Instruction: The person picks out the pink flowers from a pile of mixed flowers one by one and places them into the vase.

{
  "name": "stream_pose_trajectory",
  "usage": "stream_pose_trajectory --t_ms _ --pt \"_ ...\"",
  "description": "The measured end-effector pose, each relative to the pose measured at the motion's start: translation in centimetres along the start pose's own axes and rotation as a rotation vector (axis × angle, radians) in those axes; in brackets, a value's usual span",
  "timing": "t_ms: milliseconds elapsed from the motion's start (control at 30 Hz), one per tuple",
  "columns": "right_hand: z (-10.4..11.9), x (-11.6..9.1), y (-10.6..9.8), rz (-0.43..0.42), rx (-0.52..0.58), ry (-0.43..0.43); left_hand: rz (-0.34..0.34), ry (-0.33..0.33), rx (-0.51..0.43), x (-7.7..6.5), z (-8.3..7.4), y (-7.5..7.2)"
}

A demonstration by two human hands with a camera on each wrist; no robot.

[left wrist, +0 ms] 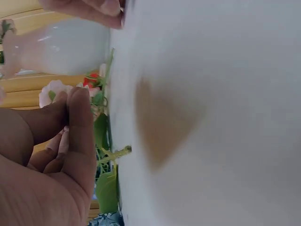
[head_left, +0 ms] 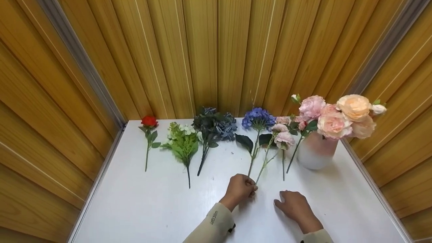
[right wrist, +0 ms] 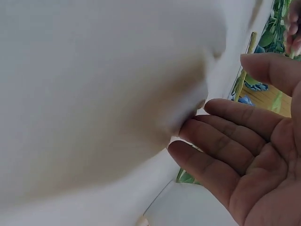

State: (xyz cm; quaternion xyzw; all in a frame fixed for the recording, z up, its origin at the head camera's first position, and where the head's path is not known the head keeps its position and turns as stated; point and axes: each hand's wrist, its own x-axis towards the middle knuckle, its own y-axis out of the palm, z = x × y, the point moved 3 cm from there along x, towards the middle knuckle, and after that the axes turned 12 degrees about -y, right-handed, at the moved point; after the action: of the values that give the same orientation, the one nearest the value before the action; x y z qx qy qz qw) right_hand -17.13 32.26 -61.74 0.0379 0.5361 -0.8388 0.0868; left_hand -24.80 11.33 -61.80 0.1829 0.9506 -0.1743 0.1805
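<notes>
My left hand (head_left: 240, 189) pinches the lower end of a thin green stem whose pale pink flowers (head_left: 284, 140) lean up to the right. In the left wrist view, thumb and index finger of the left hand (left wrist: 56, 141) meet at the tips, and a pale pink bloom (left wrist: 54, 92) shows beyond them. Just behind lies a blue-purple hydrangea (head_left: 258, 118) with dark leaves. To the right, my right hand (head_left: 295, 207) is over the table, holding nothing. Its fingers are loosely extended in the right wrist view, with the fingertips (right wrist: 214, 104) close to the white surface.
A pink-and-white vase (head_left: 315, 153) with large peach and pink blooms stands at the right. Along the back of the white table (head_left: 162, 209) lie a red rose (head_left: 149, 121), a green-and-white spray (head_left: 184, 145) and a dark blue bunch (head_left: 211, 126). Wood-panelled walls (head_left: 216, 54) enclose the table.
</notes>
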Motion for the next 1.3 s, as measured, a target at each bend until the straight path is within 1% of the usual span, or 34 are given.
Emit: stream_pose_trajectory --t_ms 67,133,267,367,467,600,667,733,867,933,1000,1067,1133,1200,1300 --pt "-0.2 0.0 -1.0 -0.015 0.104 0.007 0.029 -0.007 -0.063 -1.0 0.1 -0.1" --pt "-0.2 -0.2 -2.2 -0.053 0.258 0.015 0.059 -0.013 -0.104 -2.1 0.1 -0.2" --pt "0.6 -0.1 -4.7 -0.174 0.622 -0.011 0.127 -0.017 -0.146 -3.9 -0.2 0.0" --pt "1.6 0.3 -6.5 -0.262 0.828 -0.022 0.168 -0.008 -0.163 -5.1 -0.4 0.2" --pt "2.6 0.4 -8.0 -0.337 0.926 0.002 0.195 0.009 -0.164 -6.1 -0.4 0.4" --pt "3.4 0.1 -8.7 -0.413 0.998 0.034 0.212 0.042 -0.137 -6.9 0.1 0.7" --pt "3.6 -0.4 -8.8 -0.439 0.99 0.034 0.217 0.049 -0.115 -7.0 0.6 0.8" --pt "3.8 -0.9 -8.8 -0.464 0.959 0.02 0.217 0.051 -0.081 -7.0 1.0 1.0" --pt "3.9 -2.4 -9.4 -0.515 0.827 -0.007 0.201 0.051 0.005 -6.9 1.6 1.4" --pt "3.6 -3.4 -10.3 -0.572 0.731 -0.011 0.188 0.052 0.035 -6.7 1.7 1.5" --pt "3.1 -4.2 -11.8 -0.646 0.605 -0.014 0.176 0.049 0.051 -6.6 1.8 1.4" --pt "2.5 -4.8 -13.7 -0.74 0.455 -0.021 0.166 0.044 0.061 -6.5 1.8 1.3" --pt "1.9 -5.0 -15.8 -0.841 0.309 -0.037 0.16 0.044 0.064 -6.4 1.8 1.2" --pt "1.5 -4.8 -18.0 -0.946 0.185 -0.08 0.167 0.044 0.06 -6.4 1.8 1.2" --pt "1.2 -4.5 -21.2 -1.09 0.076 -0.149 0.184 0.04 0.057 -6.5 2.1 1.3"
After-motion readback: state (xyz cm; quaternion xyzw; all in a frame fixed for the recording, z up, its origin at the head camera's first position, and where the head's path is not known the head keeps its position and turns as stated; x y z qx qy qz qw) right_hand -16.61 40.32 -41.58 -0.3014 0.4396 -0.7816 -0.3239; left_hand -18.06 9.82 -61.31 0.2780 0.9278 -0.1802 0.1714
